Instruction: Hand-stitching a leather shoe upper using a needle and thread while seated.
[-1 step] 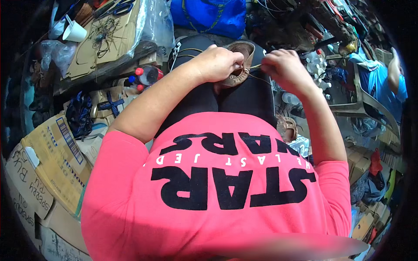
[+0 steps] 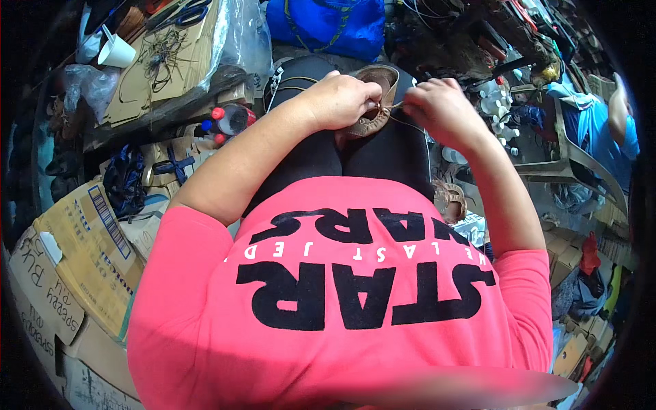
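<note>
A brown shoe (image 2: 376, 123) rests on my lap over black trousers, its opening facing up. My left hand (image 2: 338, 100) is closed on the shoe's left side, with its fingertips at the inner edge. Just off the shoe's right side, my right hand (image 2: 441, 108) is closed, fingers curled in a pinch. A thin light cord (image 2: 397, 106) stretches from the shoe's edge to those fingers. A loose strand of cord also lies across my left thigh. Whether my left fingertips pinch anything besides the shoe is hidden.
A blue bag (image 2: 326, 24) lies beyond my knees. At left are bottles with red and blue caps (image 2: 234, 119), a white cup (image 2: 117, 51) and cardboard boxes (image 2: 85, 232). Another brown shoe piece (image 2: 451, 200) sits by my right hip. A person in blue (image 2: 605, 130) is at far right.
My right hand has moved slightly left, closer to the shoe, and the stretch of cord between them looks shorter. My left hand and the shoe stay in place.
</note>
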`<state>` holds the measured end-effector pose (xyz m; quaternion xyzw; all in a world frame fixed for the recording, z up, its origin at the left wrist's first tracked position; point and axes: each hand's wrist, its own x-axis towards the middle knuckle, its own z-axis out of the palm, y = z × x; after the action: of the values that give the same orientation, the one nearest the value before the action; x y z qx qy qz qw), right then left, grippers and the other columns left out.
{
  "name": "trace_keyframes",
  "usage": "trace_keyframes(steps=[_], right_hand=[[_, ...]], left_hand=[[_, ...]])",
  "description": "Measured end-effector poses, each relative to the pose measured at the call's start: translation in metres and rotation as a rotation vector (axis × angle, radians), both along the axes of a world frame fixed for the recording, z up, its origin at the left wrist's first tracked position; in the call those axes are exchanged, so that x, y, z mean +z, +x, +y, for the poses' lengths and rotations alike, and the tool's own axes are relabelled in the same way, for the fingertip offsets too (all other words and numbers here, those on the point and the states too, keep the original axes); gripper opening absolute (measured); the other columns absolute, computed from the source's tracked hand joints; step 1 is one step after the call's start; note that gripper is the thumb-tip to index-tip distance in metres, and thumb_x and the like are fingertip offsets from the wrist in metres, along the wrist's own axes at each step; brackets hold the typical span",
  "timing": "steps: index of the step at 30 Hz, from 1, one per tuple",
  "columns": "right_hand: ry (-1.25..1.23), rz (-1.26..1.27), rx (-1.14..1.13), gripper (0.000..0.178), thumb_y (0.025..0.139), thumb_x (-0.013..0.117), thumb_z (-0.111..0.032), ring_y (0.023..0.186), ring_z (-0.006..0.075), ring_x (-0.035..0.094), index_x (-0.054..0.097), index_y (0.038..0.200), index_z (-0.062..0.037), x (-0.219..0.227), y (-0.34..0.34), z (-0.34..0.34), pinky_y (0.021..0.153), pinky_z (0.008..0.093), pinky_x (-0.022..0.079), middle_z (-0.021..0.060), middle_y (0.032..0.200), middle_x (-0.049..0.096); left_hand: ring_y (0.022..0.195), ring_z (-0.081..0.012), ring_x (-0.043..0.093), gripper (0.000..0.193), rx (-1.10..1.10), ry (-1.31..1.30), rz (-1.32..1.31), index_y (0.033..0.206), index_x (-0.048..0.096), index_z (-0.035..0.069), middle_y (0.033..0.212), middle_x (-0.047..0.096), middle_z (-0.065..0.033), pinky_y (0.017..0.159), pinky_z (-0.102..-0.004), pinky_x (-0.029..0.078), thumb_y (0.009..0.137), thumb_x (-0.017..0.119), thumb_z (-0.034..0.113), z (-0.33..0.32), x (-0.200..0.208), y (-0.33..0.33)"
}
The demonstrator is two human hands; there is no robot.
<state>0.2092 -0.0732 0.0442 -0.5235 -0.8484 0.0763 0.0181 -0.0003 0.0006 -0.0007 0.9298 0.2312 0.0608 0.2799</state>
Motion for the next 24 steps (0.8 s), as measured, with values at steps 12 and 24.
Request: trace_keyframes(steps=[12,24], right_hand=[[-0.385,0.542,-0.643,0.004,0.082,0.064,-0.011,0.068,0.0105,0.054,0.064,0.086,-0.0084,-0.016,0.063,-0.025,0.069,0.0264,0.043,0.0006,0.072,0.06],[-0.465,0.877,-0.169,0.021,0.09,0.058,-0.021,0.073,0.014,0.053,0.06,0.096,-0.001,-0.002,-0.018,-0.021,0.07,0.0309,0.046,0.0051,0.081,0.059]], left_hand=[[0.068,-0.0124,0.055,0.005,0.327,-0.117,-0.171,0.086,0.059,0.006,0.074,0.06,-0.0056,0.063,-0.0264,0.043,0.085,0.058,0.01,0.02,0.017,-0.106],[0.076,-0.0195,0.06,0.022,-0.095,-0.35,-0.21,0.085,0.061,0.003,0.075,0.06,-0.0083,0.069,-0.0313,0.047,0.086,0.061,0.025,-0.028,0.052,-0.044]])
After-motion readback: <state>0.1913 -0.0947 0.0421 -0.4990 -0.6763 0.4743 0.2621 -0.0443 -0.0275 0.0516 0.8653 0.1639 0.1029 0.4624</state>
